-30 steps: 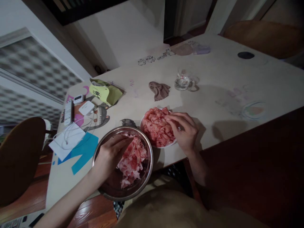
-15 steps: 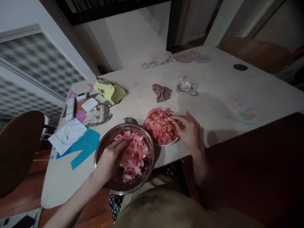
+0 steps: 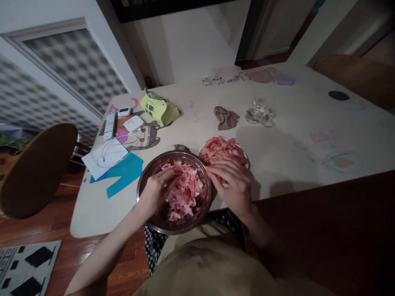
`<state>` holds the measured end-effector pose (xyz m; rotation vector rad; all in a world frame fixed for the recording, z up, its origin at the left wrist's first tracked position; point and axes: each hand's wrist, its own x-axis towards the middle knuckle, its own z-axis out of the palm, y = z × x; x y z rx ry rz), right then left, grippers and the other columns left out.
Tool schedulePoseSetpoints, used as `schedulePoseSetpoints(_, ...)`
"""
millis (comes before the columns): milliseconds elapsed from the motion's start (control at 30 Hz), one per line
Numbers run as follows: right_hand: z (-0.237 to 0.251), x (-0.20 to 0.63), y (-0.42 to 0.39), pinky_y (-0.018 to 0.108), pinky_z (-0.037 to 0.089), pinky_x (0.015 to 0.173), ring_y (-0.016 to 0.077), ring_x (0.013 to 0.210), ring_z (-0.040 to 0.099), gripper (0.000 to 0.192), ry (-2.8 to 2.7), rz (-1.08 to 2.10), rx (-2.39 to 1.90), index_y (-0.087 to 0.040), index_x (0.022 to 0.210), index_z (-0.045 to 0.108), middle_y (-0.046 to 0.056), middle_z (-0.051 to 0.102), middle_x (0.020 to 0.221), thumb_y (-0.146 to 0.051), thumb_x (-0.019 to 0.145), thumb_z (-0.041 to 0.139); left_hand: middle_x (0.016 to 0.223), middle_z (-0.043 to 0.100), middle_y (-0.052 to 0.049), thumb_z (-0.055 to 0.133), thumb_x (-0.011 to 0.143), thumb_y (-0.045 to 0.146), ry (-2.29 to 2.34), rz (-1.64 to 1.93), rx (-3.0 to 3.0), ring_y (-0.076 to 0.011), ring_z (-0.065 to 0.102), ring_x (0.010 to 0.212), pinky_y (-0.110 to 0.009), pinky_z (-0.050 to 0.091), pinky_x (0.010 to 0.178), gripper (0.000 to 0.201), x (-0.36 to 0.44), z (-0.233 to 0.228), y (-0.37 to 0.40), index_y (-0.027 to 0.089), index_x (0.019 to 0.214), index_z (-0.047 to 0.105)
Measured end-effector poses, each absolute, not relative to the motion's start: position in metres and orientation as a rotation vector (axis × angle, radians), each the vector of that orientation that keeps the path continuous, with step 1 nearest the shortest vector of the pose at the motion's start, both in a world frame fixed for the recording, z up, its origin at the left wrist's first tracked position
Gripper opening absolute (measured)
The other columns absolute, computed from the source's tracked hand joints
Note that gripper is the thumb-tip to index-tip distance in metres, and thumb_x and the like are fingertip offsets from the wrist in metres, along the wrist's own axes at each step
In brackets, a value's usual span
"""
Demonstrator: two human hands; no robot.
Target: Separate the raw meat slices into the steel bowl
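Two heaps of raw meat (image 3: 187, 185) lie close together before us on the counter (image 3: 286, 164): a paler heap (image 3: 183, 201), streaked with white, inside a steel bowl (image 3: 202, 209), and a redder heap (image 3: 222, 149) on a white plate (image 3: 247, 158) just beside it, to the right. Our left grip (image 3: 159, 187) reaches in over the bowl's left side, fingers bent, tips at the paler heap; the fingers are only slightly parted, and we cannot tell whether they pinch a piece. Our right grip (image 3: 231, 179) is over the near part of the plate, thumb and fingers curving toward each other by the bowl's right rim; whether it has hold of anything, we cannot tell.

Beyond the plate we see a crumpled brown cloth (image 3: 226, 118) and, to its right, a clear glass mug (image 3: 260, 115). Farther left stands a yellow-green bag (image 3: 160, 110). Beside it lie a white box (image 3: 133, 123), a remote control (image 3: 110, 125) and a sheet of paper (image 3: 105, 160) with a cable across it.
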<state>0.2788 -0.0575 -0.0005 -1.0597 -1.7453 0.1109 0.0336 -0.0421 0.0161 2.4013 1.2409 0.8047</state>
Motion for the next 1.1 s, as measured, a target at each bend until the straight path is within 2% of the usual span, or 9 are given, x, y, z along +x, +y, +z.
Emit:
schedulePoseSetpoints(100,-0.004,0.255,-0.061,0.041,0.057,0.097,0.0186,0.099,0.071,0.022,-1.823,0.258,-1.002,-0.025,0.106,0.071,0.002,0.078,0.099,-0.009,0.093,0.063,0.093,0.078,-0.006,0.063,0.096,0.025,1.237,0.857,2.359,-0.0164,0.075,0.08,-0.024,0.059,0.074,0.011,0.036,0.019,-0.044,0.018,0.098,0.072)
schedulePoseSetpoints(200,-0.009,0.238,-0.061,0.039,0.057,0.096,0.0194,0.1,0.069,0.016,-1.824,0.318,-0.999,-0.022,0.106,0.071,0.004,0.076,0.1,-0.015,0.091,0.069,0.087,0.078,-0.004,0.065,0.095,0.022,1.248,0.92,2.303,-0.0155,0.075,0.077,-0.023,0.059,0.074,0.009,0.037,0.019,-0.047,0.018,0.092,0.072)
schedulePoseSetpoints(333,-0.009,0.227,-0.059,0.037,0.055,0.087,0.019,0.091,0.068,0.006,-1.818,0.289,-1.007,-0.021,0.096,0.071,0.003,0.075,0.089,-0.02,0.09,0.073,0.088,0.078,-0.005,0.067,0.092,0.018,1.225,0.988,2.249,-0.0157,0.075,0.079,-0.024,0.06,0.076,0.006,0.038,0.02,-0.052,0.017,0.092,0.073)
schedulePoseSetpoints(433,-0.007,0.226,-0.058,0.037,0.053,0.084,0.0179,0.086,0.068,0.008,-1.816,0.262,-1.028,-0.023,0.091,0.07,0.001,0.075,0.084,-0.016,0.092,0.068,0.092,0.079,-0.006,0.066,0.092,0.017,1.252,0.997,2.197,-0.017,0.076,0.085,-0.026,0.061,0.081,0.009,0.036,0.021,-0.056,0.018,0.097,0.075)
schedulePoseSetpoints(500,-0.007,0.227,-0.057,0.038,0.052,0.083,0.0185,0.085,0.067,0.01,-1.826,0.256,-1.058,-0.024,0.089,0.07,0.0,0.074,0.082,-0.015,0.093,0.067,0.102,0.079,-0.008,0.066,0.092,0.017,1.314,1.008,2.119,-0.0186,0.077,0.093,-0.029,0.062,0.087,0.019,0.034,0.022,-0.057,0.019,0.11,0.073)
schedulePoseSetpoints(600,-0.008,0.228,-0.055,0.04,0.052,0.087,0.02,0.088,0.068,0.014,-1.879,0.279,-1.088,-0.023,0.091,0.07,0.002,0.075,0.085,-0.01,0.092,0.064,0.117,0.076,-0.01,0.069,0.091,0.02,1.36,1.057,1.993,-0.019,0.076,0.1,-0.029,0.064,0.087,0.042,0.032,0.021,-0.059,0.02,0.133,0.062)
schedulePoseSetpoints(767,-0.006,0.224,-0.054,0.045,0.053,0.096,0.0213,0.098,0.069,0.023,-1.91,0.328,-1.041,-0.025,0.103,0.071,0.003,0.077,0.098,-0.008,0.093,0.06,0.125,0.073,-0.01,0.067,0.092,0.017,1.323,1.147,2.022,-0.0184,0.075,0.105,-0.031,0.066,0.088,0.066,0.033,0.011,-0.061,0.025,0.153,0.042)
schedulePoseSetpoints(967,0.001,0.217,-0.057,0.039,0.058,0.092,0.019,0.096,0.069,0.019,-1.859,0.365,-0.915,-0.024,0.105,0.071,0.003,0.076,0.096,-0.012,0.092,0.065,0.143,0.063,-0.012,0.058,0.092,0.006,1.229,1.131,2.059,-0.0231,0.07,0.12,-0.037,0.066,0.093,0.086,0.036,0.001,-0.063,0.031,0.163,0.014)
schedulePoseSetpoints(1100,0.0,0.215,-0.057,0.039,0.059,0.09,0.0201,0.097,0.069,0.021,-1.87,0.334,-0.91,-0.024,0.109,0.07,0.004,0.076,0.096,-0.013,0.092,0.067,0.149,0.058,-0.011,0.053,0.094,0.003,1.229,1.077,2.127,-0.0231,0.062,0.132,-0.04,0.061,0.104,0.088,0.038,0.002,-0.064,0.033,0.163,0.008)
